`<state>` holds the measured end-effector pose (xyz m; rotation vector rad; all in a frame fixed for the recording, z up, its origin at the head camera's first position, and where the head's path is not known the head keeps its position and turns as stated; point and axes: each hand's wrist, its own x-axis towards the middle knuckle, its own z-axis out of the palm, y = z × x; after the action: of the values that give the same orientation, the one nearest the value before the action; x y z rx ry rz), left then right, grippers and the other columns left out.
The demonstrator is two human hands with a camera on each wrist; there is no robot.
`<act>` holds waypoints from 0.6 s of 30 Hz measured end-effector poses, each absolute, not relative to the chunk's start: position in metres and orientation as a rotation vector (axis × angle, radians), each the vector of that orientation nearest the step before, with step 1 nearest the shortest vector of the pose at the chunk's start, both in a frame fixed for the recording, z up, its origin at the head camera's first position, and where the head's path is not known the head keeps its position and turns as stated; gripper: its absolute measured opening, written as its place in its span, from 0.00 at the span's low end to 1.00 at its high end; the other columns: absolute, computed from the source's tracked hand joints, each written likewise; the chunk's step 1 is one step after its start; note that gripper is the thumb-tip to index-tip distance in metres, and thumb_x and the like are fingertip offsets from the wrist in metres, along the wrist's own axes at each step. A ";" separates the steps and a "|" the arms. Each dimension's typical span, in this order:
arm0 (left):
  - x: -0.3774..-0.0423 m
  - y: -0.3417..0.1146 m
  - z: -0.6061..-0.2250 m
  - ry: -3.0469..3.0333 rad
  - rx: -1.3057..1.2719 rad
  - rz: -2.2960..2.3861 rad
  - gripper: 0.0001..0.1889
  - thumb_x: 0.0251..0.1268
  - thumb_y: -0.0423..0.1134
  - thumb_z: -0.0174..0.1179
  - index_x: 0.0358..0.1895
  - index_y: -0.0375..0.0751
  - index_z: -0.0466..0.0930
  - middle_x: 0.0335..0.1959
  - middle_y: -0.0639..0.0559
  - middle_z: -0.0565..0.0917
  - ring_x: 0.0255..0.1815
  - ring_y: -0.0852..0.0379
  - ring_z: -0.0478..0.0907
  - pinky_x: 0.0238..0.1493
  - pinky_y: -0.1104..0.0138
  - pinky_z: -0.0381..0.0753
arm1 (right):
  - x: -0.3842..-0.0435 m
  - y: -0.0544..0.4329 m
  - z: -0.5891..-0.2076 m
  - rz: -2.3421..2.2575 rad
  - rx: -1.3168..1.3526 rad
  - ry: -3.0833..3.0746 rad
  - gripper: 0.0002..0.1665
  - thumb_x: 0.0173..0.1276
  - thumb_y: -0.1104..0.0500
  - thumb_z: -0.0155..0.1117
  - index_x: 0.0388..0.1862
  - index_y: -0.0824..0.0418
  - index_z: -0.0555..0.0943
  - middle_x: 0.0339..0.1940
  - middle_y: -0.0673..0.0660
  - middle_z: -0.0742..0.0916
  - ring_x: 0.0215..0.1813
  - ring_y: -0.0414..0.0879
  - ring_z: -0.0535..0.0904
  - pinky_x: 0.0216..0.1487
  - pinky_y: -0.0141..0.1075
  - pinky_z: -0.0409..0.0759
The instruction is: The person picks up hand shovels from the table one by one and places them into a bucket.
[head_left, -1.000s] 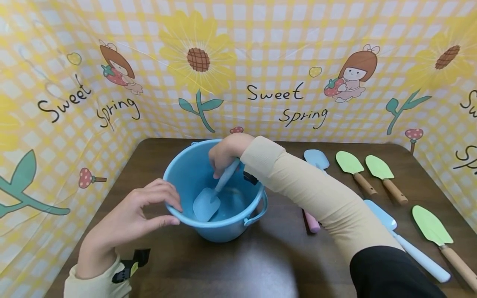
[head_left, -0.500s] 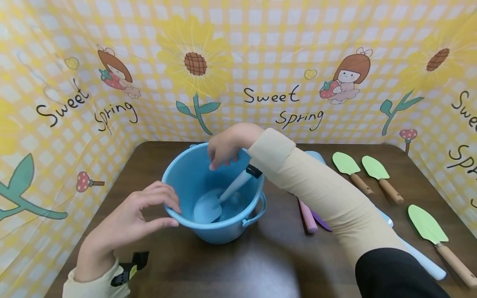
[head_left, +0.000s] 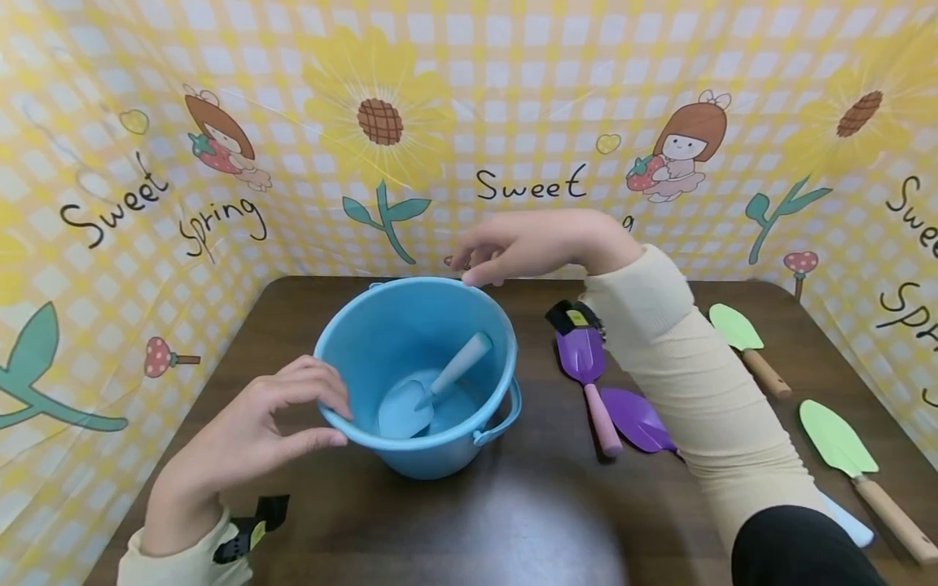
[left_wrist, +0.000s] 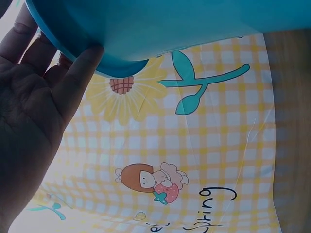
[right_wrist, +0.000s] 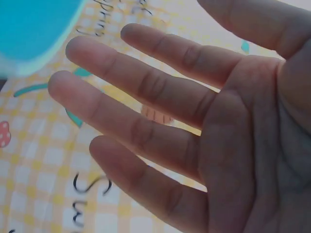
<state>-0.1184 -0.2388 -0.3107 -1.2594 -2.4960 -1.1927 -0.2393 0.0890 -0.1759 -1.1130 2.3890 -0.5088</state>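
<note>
A left hand (head_left: 256, 419) pinches the left side of a blue bucket (head_left: 432, 462) standing on a table (head_left: 396, 533). A blue spade (head_left: 443, 382) leans inside. The empty right hand (head_left: 538, 244), fingers spread, hovers near its far side. Purple spades (head_left: 582, 356) lie rightward.

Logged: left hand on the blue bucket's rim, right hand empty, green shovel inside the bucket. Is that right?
The colour is wrong: the head view shows a blue shovel inside the blue bucket. The left hand is on its rim, the right hand empty.

Smooth plastic bucket (head_left: 437, 461) (semi-gloss), glossy wood-look tbl (head_left: 542, 521), plus cloth-like b/g (head_left: 528, 106).
</note>
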 end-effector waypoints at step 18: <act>-0.119 -0.238 -0.311 -2.482 -1.263 -1.222 0.22 0.43 0.24 0.76 0.41 0.53 0.83 0.40 0.60 0.83 0.52 0.62 0.72 0.60 0.74 0.68 | -0.220 0.210 -0.237 -1.044 -0.903 2.422 0.19 0.79 0.58 0.53 0.63 0.63 0.76 0.45 0.57 0.86 0.50 0.51 0.82 0.54 0.35 0.80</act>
<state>-0.1193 -0.2382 -0.3110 -1.2627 -2.4823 -1.2218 -0.2205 0.2099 -0.2370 -0.9033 2.4222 -1.0441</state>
